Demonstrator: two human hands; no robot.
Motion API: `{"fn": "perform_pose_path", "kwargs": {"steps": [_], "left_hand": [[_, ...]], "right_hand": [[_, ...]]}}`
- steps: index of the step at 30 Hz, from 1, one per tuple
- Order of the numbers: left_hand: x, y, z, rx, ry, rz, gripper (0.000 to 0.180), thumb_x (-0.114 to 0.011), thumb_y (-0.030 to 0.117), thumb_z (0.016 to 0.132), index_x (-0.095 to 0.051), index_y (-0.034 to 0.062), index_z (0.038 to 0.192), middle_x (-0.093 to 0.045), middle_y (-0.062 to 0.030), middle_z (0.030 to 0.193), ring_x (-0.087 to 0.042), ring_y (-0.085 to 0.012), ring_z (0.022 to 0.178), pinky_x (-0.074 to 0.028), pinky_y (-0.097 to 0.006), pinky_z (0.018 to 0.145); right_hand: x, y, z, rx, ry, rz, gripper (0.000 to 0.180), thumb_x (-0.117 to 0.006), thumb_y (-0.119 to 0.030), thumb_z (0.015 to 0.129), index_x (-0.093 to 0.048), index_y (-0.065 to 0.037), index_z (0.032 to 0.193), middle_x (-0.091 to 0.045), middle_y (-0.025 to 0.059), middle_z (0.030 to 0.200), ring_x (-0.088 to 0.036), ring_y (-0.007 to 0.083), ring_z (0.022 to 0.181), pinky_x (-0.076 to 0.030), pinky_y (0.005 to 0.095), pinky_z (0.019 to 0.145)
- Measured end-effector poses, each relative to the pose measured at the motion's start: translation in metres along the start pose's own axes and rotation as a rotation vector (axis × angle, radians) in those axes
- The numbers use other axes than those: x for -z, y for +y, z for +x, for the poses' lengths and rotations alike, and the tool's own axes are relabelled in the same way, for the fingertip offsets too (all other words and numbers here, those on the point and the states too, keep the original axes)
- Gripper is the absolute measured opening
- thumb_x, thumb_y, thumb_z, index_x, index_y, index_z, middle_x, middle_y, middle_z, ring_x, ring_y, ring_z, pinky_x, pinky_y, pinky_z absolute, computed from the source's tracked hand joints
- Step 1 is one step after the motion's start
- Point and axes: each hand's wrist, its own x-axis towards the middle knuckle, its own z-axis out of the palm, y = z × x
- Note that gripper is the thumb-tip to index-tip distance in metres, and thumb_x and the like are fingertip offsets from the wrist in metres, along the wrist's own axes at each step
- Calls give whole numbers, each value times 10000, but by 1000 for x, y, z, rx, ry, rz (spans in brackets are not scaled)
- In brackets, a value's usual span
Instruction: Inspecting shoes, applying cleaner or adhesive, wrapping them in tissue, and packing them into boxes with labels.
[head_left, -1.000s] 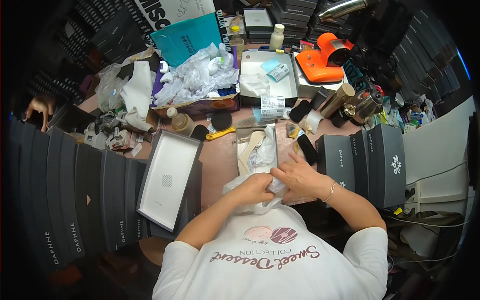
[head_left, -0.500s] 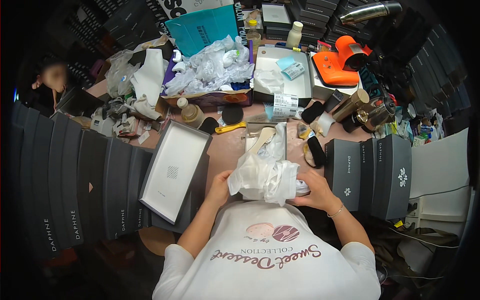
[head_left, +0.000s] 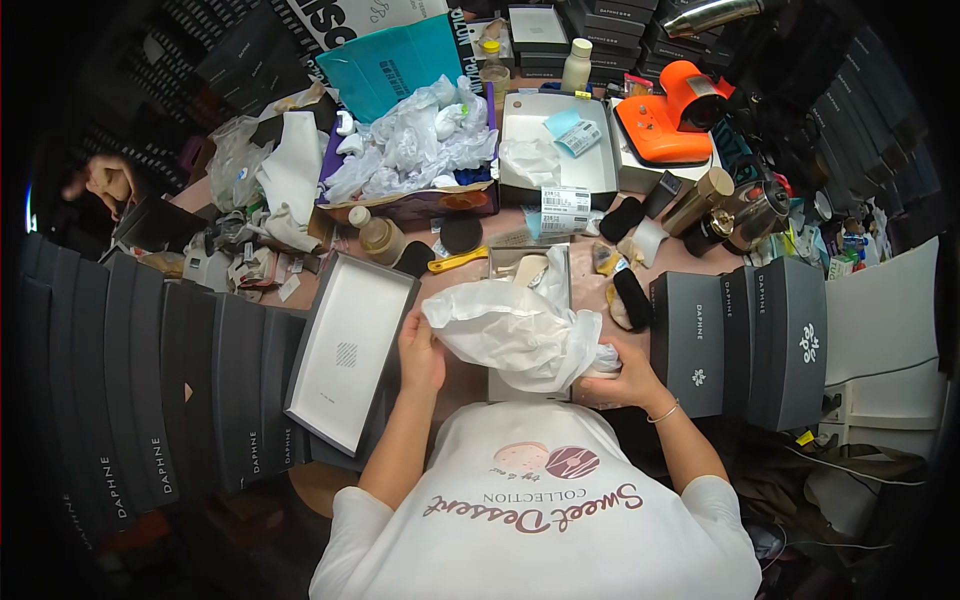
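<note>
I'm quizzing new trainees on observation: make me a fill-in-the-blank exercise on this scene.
The left hand and right hand hold a wrapping coloured ____.
A white-lined tray sits to the wrapping's ____.
The device right of the label-holding box is bright ____.

Missing words: white; left; orange.

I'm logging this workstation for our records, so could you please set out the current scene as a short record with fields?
Left hand: at the left edge of the white wrapping, grip partly hidden
Right hand: grips the wrapping's bunched right end
Beneath: open shoe box, a pale shoe partly visible inside
Left of box: grey box lid, white inside, tilted
Right of box: grey boxes standing side by side
Farther back: yellow-handled tool, purple box of crumpled white plastic, orange device
</note>
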Motion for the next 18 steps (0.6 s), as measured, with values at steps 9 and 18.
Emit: {"fn": "perform_pose_path", "kwargs": {"steps": [9, 18], "left_hand": [[-83, 119, -64, -1313, -354, 1030, 177, -571, 193, 924, -522, 30, 974, -601, -104, 855, -605, -226, 759, -396, -517, 961], [53, -21, -6, -92, -354, 1856, 277, -478, 85, 859, -647, 3, 1062, -651, -210, 1003, -633, -357, 918, -496, -421, 819]], "right_hand": [[-41, 31, 15, -166, 234, -156, 517, -809, -299, 666, -576, 6, 1013, -645, 191, 912, -646, 312, 832, -500, 372, 741], [-14, -20, 21, 235, 276, -453, 484, -814, -253, 636, -587, -40, 1006, -594, 133, 920, -576, 303, 914, -455, 384, 838]]}}
